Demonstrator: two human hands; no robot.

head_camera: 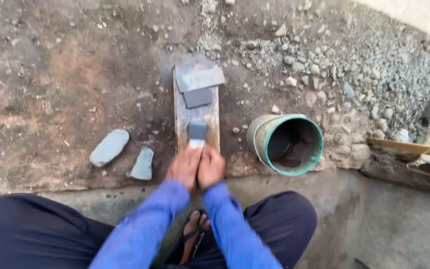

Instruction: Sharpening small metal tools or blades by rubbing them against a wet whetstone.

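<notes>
Head view, hands: left hand (185, 167) and right hand (211, 167) sit side by side, fingers closed on a flat metal blade (197, 133).
Blade: lies flat on a wooden plank (210, 124) on the dirt ground (60, 74).
Plank's far end: two grey sharpening stones (200, 78).
Left: two loose grey stones (109, 147).
Right: a teal-rimmed bucket (260, 137) on its side.

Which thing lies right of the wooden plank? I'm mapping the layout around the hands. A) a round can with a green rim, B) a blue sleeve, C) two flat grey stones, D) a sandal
A: the round can with a green rim lies on its side just right of the wooden plank, while the two flat grey stones lie on the plank's left.
</notes>
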